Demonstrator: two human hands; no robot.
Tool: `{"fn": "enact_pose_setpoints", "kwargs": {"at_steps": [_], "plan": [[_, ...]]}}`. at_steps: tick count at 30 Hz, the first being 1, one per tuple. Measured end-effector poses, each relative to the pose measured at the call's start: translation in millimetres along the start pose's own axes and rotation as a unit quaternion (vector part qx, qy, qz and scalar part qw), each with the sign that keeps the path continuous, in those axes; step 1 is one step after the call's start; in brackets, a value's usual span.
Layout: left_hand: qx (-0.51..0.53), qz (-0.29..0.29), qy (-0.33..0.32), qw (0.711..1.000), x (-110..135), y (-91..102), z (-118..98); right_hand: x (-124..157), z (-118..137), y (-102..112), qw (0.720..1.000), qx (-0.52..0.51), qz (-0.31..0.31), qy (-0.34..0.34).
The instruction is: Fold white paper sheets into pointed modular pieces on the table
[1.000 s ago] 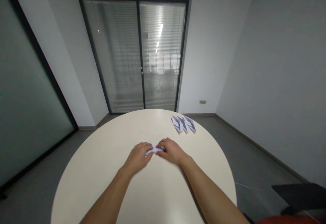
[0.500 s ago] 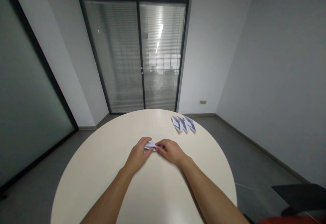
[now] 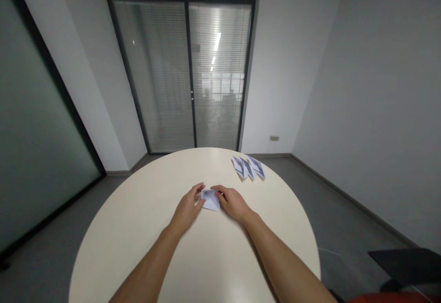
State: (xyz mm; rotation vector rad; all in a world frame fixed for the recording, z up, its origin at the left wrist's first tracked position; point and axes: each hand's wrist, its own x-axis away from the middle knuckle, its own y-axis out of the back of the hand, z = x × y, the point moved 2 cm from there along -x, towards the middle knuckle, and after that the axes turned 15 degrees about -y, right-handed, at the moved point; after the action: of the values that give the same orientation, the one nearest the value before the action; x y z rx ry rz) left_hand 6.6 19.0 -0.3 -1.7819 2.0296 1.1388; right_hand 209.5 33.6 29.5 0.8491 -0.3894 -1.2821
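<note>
Between my hands is a small folded piece of white paper (image 3: 210, 201), with a broad, roughly square face turned up toward me. My left hand (image 3: 187, 207) holds its left edge, the thumb at the near side and the fingers curled at the far side. At the right edge, my right hand (image 3: 233, 202) grips the paper with thumb and bent fingers. Parts of the paper's edges are hidden by the fingertips. Both forearms reach in over the near side of the table.
The round cream table (image 3: 144, 229) fills the lower middle. Several folded paper pieces (image 3: 255, 167) lie overlapping near its far right edge. A black chair part (image 3: 406, 264) shows at the lower right. Beyond the table stands a glass partition with blinds (image 3: 165, 87).
The folded paper has turned from a narrow, edge-on shape to a wider face toward me. My fingers have shifted slightly around it. The pieces at the far right have not moved.
</note>
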Motion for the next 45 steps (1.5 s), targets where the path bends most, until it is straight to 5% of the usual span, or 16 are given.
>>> {"fn": "enact_pose_setpoints", "kwargs": {"at_steps": [19, 32, 45], "plan": [[-0.105, 0.131, -0.053, 0.984, 1, 2.1, -27, -1, -2, -1, 0.998, 0.043, 0.002, -0.034], [-0.209, 0.079, -0.032, 0.974, 5, 3.0, -7, 0, -13, -10, 0.994, 0.103, 0.024, -0.005], [-0.086, 0.049, 0.003, 0.995, 5, -0.7, -2, -2, -13, -11, 0.998, -0.015, 0.021, -0.048]]}}
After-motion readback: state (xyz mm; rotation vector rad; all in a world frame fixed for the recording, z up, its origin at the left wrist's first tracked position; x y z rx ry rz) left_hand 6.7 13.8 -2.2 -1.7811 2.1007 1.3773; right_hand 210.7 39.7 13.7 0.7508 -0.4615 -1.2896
